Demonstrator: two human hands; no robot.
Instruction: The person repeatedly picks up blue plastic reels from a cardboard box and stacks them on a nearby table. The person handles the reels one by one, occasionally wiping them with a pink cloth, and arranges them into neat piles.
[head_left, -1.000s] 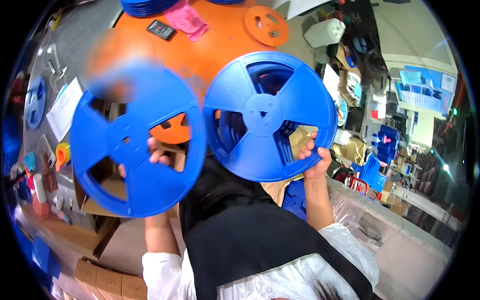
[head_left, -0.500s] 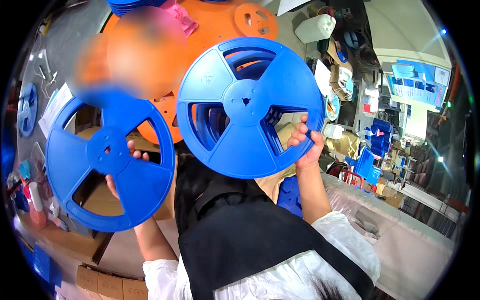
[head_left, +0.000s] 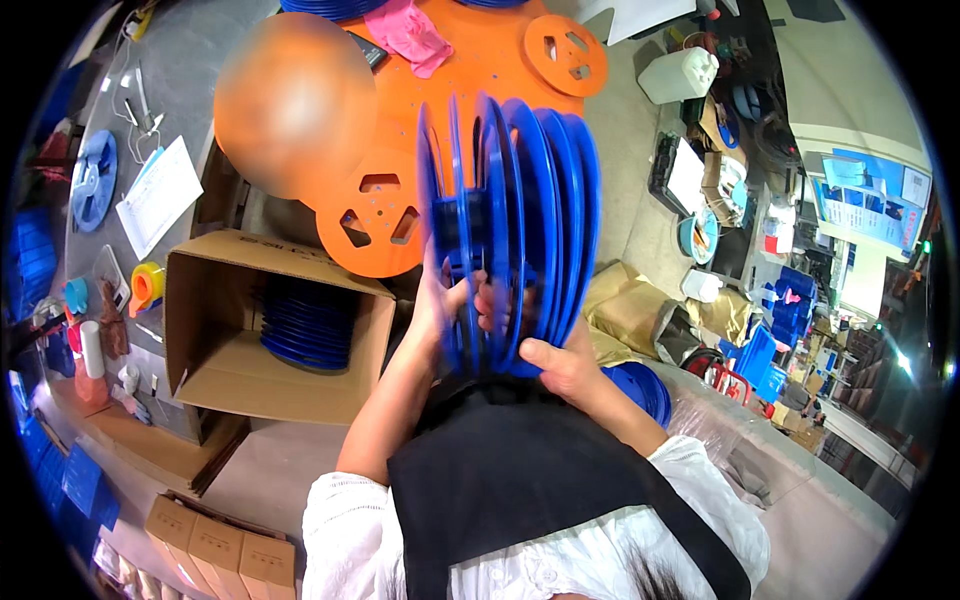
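Left hand (head_left: pixel 440 302) and right hand (head_left: pixel 566 368) grip round, blue plastic reels (head_left: pixel 572 225) edge-on — apparently a gathering step; the next move likely calls for keeping them aligned.

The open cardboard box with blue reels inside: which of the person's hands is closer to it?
Left. The left hand is a little to the right of the cardboard box, gripping the held blue reels; the right hand is farther right, at their lower edge.
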